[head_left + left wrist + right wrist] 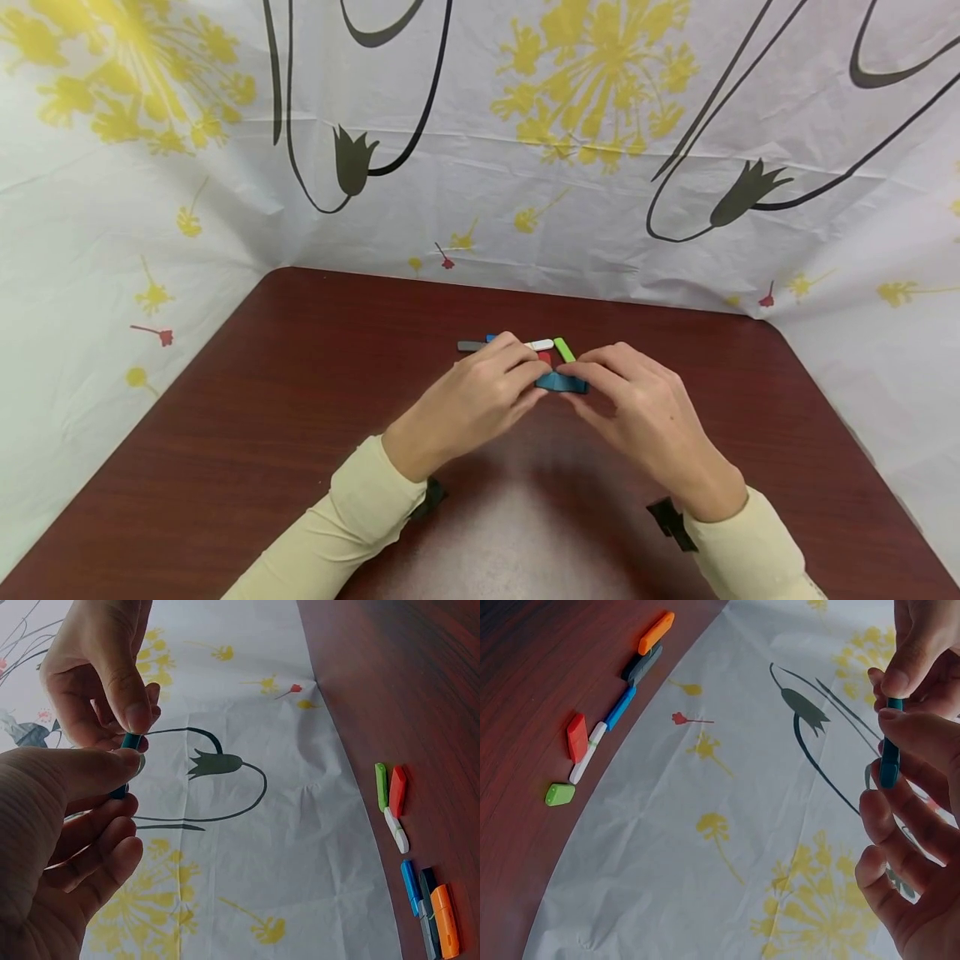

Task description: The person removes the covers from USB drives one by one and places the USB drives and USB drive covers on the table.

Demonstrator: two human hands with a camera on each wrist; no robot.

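A short teal marker (561, 382) is held between both hands above the table. My left hand (480, 392) pinches one end between thumb and fingers. At the other end, my right hand (643, 408) pinches it the same way. In the right wrist view, part of the teal marker (889, 763) shows below the right thumb; fingers hide the rest. The left wrist view shows only small pieces of the teal marker (130, 741) between the fingertips.
Beyond the hands, several pieces like markers lie on the dark red table (360, 350): green (382, 787), red (397, 790), white (396, 829), blue (409, 886), dark grey and orange (445, 921). A patterned white cloth (465, 217) hangs behind. Black tape (672, 523) sits near the right forearm.
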